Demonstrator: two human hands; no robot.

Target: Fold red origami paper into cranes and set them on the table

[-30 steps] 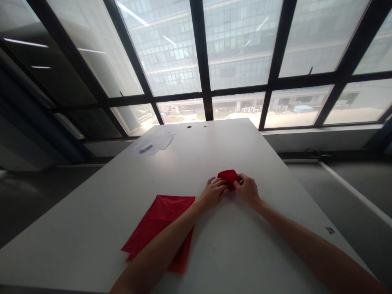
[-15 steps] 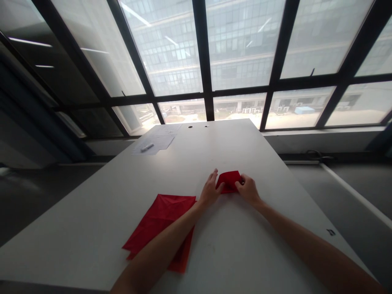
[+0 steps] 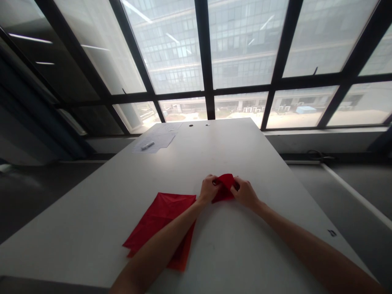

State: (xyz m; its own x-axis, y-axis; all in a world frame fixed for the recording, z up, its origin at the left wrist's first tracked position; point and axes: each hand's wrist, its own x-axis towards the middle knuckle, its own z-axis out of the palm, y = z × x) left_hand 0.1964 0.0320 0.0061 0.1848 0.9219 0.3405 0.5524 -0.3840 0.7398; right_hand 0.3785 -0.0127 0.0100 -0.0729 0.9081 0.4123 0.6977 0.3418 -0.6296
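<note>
Red piece point(image 3: 226, 188): held directly between the two hands, above or on the white table point(image 3: 235, 249); whether its underside is touching the tabletop cannot be told.
Left hand point(image 3: 210, 189): closed narrowly on the piece's left edge, thumb and fingers curled together.
Right hand point(image 3: 246, 192): pinched in the same way at the opposite edge; by being gripped from both sides, the piece is probably kept steady and its bend controlled.
Red sheets point(image 3: 157, 216): laid nearer the body and left of the grip, seemingly kept within easy reach; an orange edge point(image 3: 179, 263) is shown beneath.
White papers point(image 3: 167, 141): placed well beyond the grip, leftward, with a pale stick-like object point(image 3: 148, 145) on them, perhaps set aside.
Hidden: fingertips behind the piece, its exact folds, and the sheets' middle, covered by the left forearm point(image 3: 167, 245); the sheets cannot be counted.
</note>
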